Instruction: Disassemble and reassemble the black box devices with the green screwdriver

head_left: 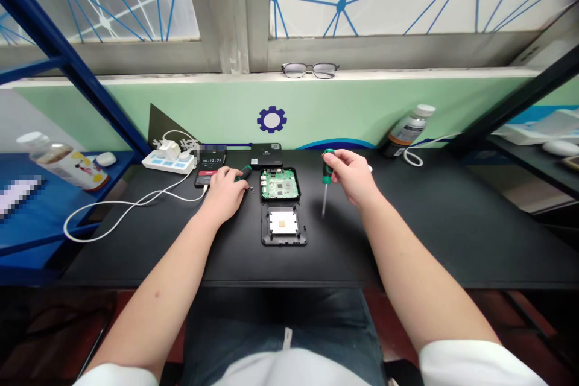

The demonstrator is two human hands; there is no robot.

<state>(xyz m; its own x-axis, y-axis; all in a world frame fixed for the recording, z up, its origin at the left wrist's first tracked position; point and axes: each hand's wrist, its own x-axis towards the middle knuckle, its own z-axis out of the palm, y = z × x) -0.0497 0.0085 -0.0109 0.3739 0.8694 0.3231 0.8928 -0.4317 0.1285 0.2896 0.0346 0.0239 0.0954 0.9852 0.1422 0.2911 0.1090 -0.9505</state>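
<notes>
My right hand [351, 176] is closed on a green-handled screwdriver [326, 176], held upright with its tip on the black desk [429, 223]. My left hand [225, 191] rests on the desk with its fingers curled over a second green-and-black screwdriver [244, 172] lying flat. Between my hands lies an opened black box holding a green circuit board [280, 184]. Its lid [283, 226], with a square metal pad inside, lies just in front of it. A small dark screw [251, 190] lies beside my left hand.
A phone [210, 167] showing a timer lies behind my left hand, cabled to a white power strip [168, 158]. A closed black box [266, 155] sits at the back. A bottle [407, 129] leans at right. Glasses [310, 69] rest on the sill.
</notes>
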